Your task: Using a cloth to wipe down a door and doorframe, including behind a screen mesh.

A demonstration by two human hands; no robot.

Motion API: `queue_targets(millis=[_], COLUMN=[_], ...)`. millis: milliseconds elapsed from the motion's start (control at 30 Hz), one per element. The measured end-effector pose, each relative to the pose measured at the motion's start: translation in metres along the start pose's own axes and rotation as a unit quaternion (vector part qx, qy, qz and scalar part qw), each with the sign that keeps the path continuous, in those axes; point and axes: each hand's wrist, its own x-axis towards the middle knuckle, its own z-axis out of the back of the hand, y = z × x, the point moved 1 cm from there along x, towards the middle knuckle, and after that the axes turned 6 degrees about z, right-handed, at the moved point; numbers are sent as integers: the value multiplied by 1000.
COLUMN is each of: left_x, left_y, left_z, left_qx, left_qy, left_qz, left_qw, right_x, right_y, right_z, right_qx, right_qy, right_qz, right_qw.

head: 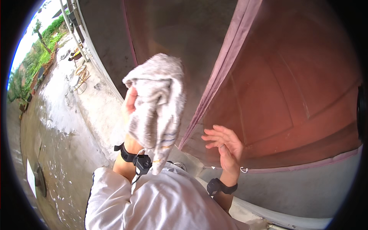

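Note:
A damp-looking white and grey towel (156, 100) with thin blue and yellow stripes near its lower end is bunched in my left hand (131, 100). The towel hides most of that hand's fingers and palm, and its tail hangs past my wrist. My right hand (228, 148) holds nothing, its fingers apart and slightly bent. It is raised in front of a sheer curtain (270, 95) with mauve fabric edging (222, 60). A reddish panelled surface shows through the curtain. Whether the right hand touches the curtain cannot be told.
Each wrist wears a black strapped device, left (143, 164) and right (214, 186). A white hook (244, 170) is at the curtain's lower edge. To the left lies wet concrete ground (66, 149) with a coiled hose (82, 74). A round dark object (41, 179) is at lower left.

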Motion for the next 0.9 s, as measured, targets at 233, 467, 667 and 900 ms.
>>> queue_targets(millis=[233,467,667,900], left_x=[-7,33,52,57], left_y=[21,27,25,25], left_z=[36,13,23,0], left_qx=[484,367,466,498], left_qy=[36,-150,-20,-11], left_qz=[120,142,168,259], left_qw=[866,907,869,827], right_x=[21,-8,-11,-18], right_y=[-24,6,16,10], right_z=[-15,18,12,25], right_qx=[-158,-88,-77,-55], right_qy=[-128,-336,-383,-350], right_qz=[59,121,140,76], right_qw=[977,930,910,932])
